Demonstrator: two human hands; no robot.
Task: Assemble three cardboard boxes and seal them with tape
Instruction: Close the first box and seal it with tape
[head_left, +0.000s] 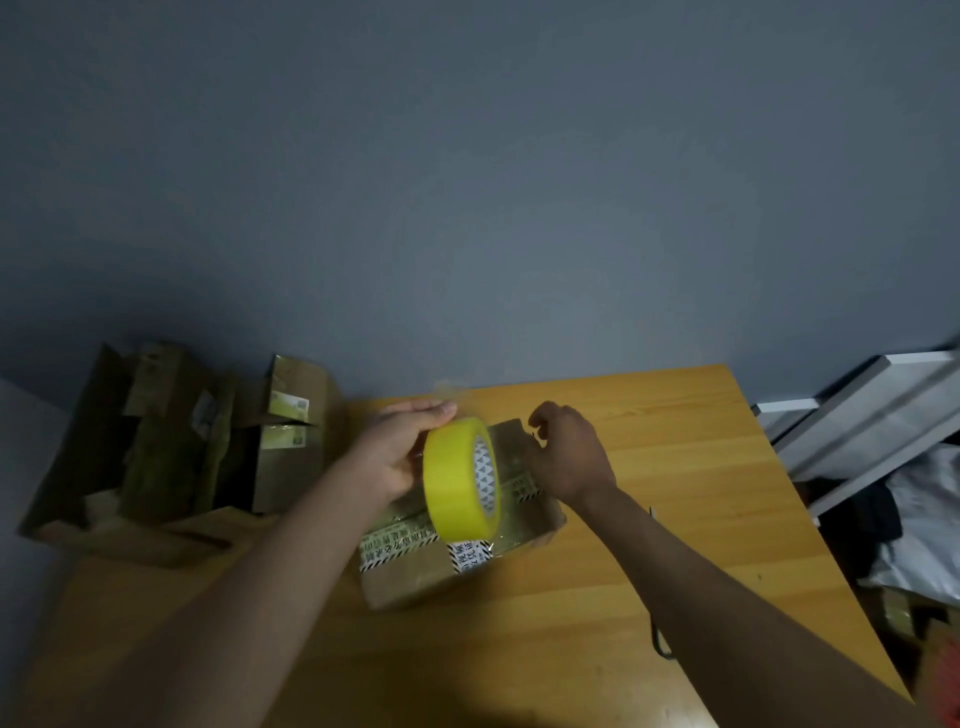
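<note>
A closed cardboard box with printed black-and-white tape strips lies on the wooden table. My left hand holds a yellow tape roll upright above the box top. My right hand sits at the box's far right corner with curled fingers, seemingly pinching the clear tape end, which is hard to see. Clear tape glints across the box top under the roll.
A heap of opened and flattened cardboard boxes lies to the left of the table. Scissors lie partly hidden under my right forearm. White shelving and bagged clutter stand at the right. A grey wall is behind.
</note>
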